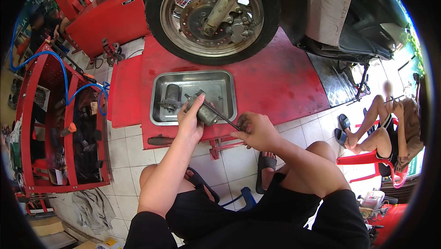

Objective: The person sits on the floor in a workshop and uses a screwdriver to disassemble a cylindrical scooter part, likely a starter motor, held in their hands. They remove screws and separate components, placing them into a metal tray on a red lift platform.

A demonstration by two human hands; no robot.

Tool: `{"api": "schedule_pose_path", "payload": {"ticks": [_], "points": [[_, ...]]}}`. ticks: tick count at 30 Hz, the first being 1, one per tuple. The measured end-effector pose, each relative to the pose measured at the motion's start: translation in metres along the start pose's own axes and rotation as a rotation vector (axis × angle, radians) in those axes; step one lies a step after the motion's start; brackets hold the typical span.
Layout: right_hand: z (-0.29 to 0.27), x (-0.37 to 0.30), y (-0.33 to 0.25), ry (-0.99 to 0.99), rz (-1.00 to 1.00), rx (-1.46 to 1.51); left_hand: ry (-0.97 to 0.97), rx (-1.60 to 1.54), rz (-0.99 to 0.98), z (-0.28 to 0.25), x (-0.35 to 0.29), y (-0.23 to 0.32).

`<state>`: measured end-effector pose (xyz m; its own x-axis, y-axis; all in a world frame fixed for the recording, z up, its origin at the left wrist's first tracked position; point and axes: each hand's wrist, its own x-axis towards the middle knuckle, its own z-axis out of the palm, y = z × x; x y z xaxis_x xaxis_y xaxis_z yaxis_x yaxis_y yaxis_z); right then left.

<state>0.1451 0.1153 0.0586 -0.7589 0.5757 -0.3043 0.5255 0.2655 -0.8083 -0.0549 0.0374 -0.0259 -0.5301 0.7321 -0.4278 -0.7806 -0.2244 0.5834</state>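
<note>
My left hand (191,116) is closed round a grey metal cylinder (207,115) that looks like a small starter motor, with a short stub at its upper end. Between the fingers of my right hand (256,130) is a thin dark rod (223,117), like a screwdriver shaft. Its far end lies along the cylinder, close to my left fingers; its near end is hidden in my right hand. Both hands are over the front edge of a metal tray (232,81). Inside the tray rest a second dark cylindrical part (172,96) and a few small slim pieces (220,98).
The tray stands on a red lift platform (275,83), below a scooter's front wheel (161,42). A red tool cart (27,148) with a blue hose (66,81) is at left. At right, a person (390,134) sits on a red chair (363,159). A dark handle (161,141) lies at the platform's edge.
</note>
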Motion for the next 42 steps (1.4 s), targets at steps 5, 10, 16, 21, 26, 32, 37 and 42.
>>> {"api": "schedule_pose_path", "payload": {"ticks": [5, 10, 16, 21, 26, 32, 37, 42], "points": [[0.004, 0.004, 0.006, 0.155, -0.035, 0.022, -0.009, -0.01, 0.068, 0.005, -0.003, 0.006], [0.001, 0.003, 0.0, 0.141, 0.054, 0.042, -0.047, -0.012, 0.047, 0.003, -0.002, 0.007], [0.003, -0.002, -0.007, 0.202, -0.086, -0.074, -0.045, -0.047, 0.075, 0.005, -0.006, 0.007], [0.005, 0.004, 0.007, -0.02, 0.074, 0.331, -0.069, -0.055, 0.064, 0.007, -0.008, 0.007], [-0.002, 0.011, 0.017, -0.288, 0.267, 0.706, -0.128, -0.086, 0.044, 0.006, -0.005, 0.004], [0.002, 0.008, 0.003, -0.142, 0.196, 0.482, -0.083, -0.131, -0.032, -0.001, -0.001, 0.001], [0.002, 0.006, 0.013, 0.125, -0.11, -0.08, -0.047, -0.14, -0.033, 0.002, -0.003, -0.002], [0.01, 0.001, 0.022, 0.294, -0.364, -0.423, -0.045, -0.128, -0.004, 0.002, -0.007, -0.005]]}}
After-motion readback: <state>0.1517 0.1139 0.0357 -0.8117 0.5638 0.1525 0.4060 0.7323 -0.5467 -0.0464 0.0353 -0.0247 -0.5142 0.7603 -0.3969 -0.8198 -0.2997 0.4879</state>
